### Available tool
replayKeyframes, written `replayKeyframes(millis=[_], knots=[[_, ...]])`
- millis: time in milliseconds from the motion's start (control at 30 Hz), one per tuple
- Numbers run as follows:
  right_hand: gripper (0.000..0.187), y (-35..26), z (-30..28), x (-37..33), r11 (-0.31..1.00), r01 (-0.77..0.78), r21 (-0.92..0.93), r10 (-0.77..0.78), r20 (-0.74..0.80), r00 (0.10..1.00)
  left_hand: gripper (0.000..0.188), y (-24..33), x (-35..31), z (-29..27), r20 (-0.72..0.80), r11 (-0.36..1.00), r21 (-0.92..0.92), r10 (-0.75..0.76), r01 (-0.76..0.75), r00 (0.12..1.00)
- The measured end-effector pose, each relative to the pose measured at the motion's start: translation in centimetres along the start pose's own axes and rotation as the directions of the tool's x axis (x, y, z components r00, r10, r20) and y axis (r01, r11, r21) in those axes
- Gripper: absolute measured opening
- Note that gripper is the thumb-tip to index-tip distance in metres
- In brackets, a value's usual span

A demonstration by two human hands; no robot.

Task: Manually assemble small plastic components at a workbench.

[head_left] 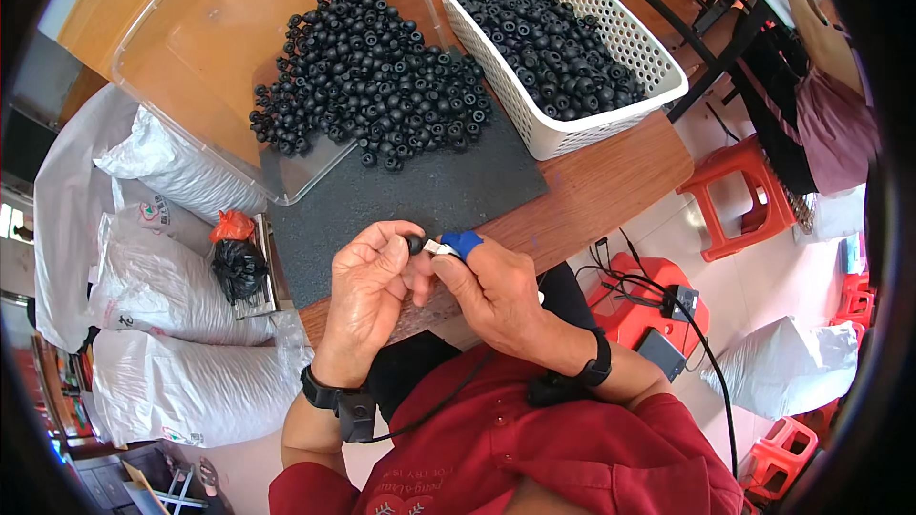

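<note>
- Left hand point(375, 272): thumb and index finger are pinching a black round piece point(414, 244); the piece is showing over the dark mat's near border, close to the desk's near edge.
- Right hand point(496, 291): fingers are grasping a small pale tool point(435, 247) and pointing it at the piece; whether the two are touching, cannot tell.
- A blue wrap point(462, 243) is covering a finger of the right hand.
- Dark mat point(410, 200) is lying flat on the wooden desk point(611, 186), reaching toward its near edge.
- Pile of black pieces point(372, 76) is spreading over the mat and a clear tray point(143, 38), away from the near edge.
- White basket point(611, 124) is standing toward the desk's right end, just beside the pile, holding many more black pieces point(553, 48).
- White sacks point(191, 386) are lying stacked off the desk's left edge.
- Red stool point(735, 195) is standing on the floor beyond the right corner.
- Upper right: another person's arm point(821, 33) is reaching over a separate table.
</note>
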State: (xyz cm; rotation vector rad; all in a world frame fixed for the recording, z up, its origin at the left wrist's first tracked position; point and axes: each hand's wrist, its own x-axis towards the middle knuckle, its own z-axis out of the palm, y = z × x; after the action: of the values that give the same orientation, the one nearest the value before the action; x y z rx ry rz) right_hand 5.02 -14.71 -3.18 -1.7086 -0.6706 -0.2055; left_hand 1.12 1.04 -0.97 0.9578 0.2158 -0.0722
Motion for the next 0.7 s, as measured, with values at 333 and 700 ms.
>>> replayKeyframes(millis=[333,700], knots=[[0.019,0.3,0.1,0.1,1.000,-0.001,-0.016,0.001,-0.015,1.000,0.027,-0.2,-0.5,1.1,0.007,0.994,-0.107,-0.036,0.037,0.999],[0.019,0.3,0.3,-0.1,1.000,-0.025,0.012,0.025,-0.003,1.000,0.026,-1.1,-0.6,0.9,-0.071,0.997,-0.075,0.003,-0.008,0.997]])
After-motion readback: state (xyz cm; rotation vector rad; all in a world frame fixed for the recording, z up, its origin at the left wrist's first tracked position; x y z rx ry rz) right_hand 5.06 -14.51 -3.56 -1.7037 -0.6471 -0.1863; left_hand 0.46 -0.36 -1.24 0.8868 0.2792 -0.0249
